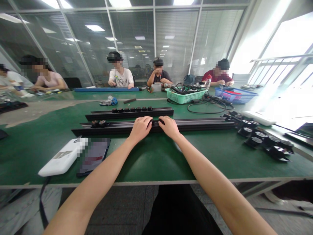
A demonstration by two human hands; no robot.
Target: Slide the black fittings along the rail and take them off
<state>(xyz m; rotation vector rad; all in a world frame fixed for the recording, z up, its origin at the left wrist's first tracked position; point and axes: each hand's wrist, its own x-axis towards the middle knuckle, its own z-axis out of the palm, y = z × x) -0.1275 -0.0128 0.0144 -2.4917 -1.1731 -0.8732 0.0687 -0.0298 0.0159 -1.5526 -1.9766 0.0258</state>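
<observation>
A long black rail [202,125] lies across the green table in front of me. Both of my hands are at its middle, on either side of a small black part [155,123] set in the channel. My left hand [141,126] has its thumb and fingers curled on the left end of that part. At the right end, my right hand [169,126] grips in the same way, fingers bent. The fingers partly hide the part. Two small dark units [99,123] sit on the rail further left.
Behind lies a second black rail [158,112] with several dark units [132,109]. Several loose black units [256,138] lie to the right. A white power bank [61,158] and a phone [94,158] lie front left. Green basket [186,97] and blue basket [244,98] stand further back, near seated co-workers.
</observation>
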